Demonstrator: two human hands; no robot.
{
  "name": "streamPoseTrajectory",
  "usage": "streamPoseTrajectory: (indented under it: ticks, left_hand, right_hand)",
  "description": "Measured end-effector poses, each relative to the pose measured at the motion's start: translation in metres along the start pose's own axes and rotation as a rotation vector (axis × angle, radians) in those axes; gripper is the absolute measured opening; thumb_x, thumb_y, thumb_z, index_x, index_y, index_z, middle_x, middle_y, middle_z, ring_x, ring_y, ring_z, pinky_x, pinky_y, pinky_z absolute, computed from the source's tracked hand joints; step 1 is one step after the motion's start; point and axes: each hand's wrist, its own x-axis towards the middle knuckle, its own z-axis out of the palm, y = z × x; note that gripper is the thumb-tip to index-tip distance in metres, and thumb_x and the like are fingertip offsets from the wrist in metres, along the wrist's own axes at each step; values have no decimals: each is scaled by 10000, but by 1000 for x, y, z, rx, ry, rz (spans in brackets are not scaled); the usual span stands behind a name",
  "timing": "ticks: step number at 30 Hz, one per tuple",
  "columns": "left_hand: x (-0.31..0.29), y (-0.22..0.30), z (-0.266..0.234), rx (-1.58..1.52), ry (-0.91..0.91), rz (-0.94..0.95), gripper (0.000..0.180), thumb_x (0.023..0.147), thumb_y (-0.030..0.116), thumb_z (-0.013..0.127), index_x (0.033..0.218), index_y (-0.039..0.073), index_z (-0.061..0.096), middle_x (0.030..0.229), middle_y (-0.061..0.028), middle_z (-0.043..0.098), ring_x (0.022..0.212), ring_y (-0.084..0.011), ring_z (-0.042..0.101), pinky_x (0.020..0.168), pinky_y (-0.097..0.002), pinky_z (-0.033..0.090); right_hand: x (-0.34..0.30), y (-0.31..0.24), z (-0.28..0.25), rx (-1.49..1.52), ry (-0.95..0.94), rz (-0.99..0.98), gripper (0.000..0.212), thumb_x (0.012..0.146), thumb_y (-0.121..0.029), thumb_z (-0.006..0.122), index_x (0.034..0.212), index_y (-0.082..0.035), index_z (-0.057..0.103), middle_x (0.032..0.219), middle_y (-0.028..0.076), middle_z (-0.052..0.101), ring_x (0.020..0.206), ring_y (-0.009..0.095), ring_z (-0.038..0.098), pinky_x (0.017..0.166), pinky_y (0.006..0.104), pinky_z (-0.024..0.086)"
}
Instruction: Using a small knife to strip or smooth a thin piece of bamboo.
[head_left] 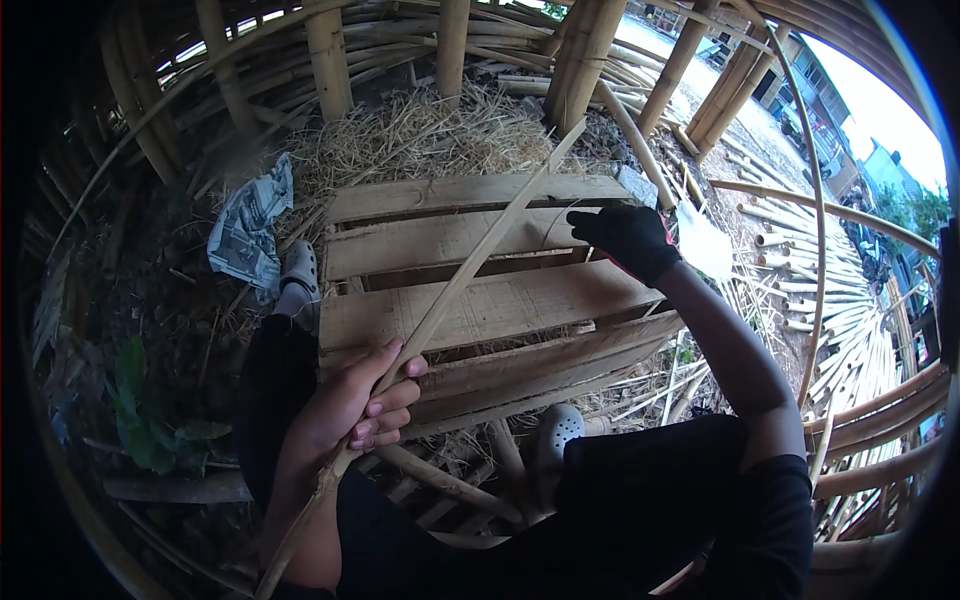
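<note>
A long split bamboo strip slants from the lower left up over a wooden slatted crate. My left hand is bare, its fingers wrapped round the lower part of that strip. On my right hand is a black glove with a bit of red at its edge. It is held over the crate's right side, apart from the strip, with the fingers closed. A thin curved sliver shows by its fingertips; whether the hand grips it I cannot tell. The palm side is hidden.
Dry shavings are heaped behind the crate, below upright bamboo posts. Crumpled newspaper lies to the left. Cut bamboo poles are spread at the right. My clog-shod feet flank the crate. A bent bamboo strip arches at right.
</note>
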Motion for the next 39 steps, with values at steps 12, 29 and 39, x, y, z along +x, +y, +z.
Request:
streamPoseTrajectory:
  ticks: [12, 29, 39]
  left_hand:
    - [0, -5, 2, 40, -12, -33, 333, 1067, 395, 350, 947, 101, 453, 533, 87, 310, 338, -3, 282, 303, -161, 257]
    - [3, -3, 2, 12, -45, -27, 327, 1071, 382, 336, 954, 95, 442, 536, 82, 310, 338, -6, 283, 308, -162, 260]
    - [7, -7, 5, 5, -49, -56, 320, 1073, 383, 330, 959, 105, 440, 543, 82, 309, 352, -9, 277, 325, -162, 251]
  right_hand:
    - [-13, 21, -11, -659, 254, 362, 287, 965, -280, 564, 824, -72, 703, 648, 119, 623, 607, 300, 624, 553, 431, 478]
    - [-36, 104, -24, -787, 70, 462, 292, 1009, -262, 453, 1199, -200, 666, 841, 116, 662, 740, 285, 681, 592, 424, 527]
    - [27, 46, 0, -574, -100, 126, 383, 1011, -196, 443, 1357, -321, 549, 947, 97, 638, 845, 285, 667, 694, 419, 551]
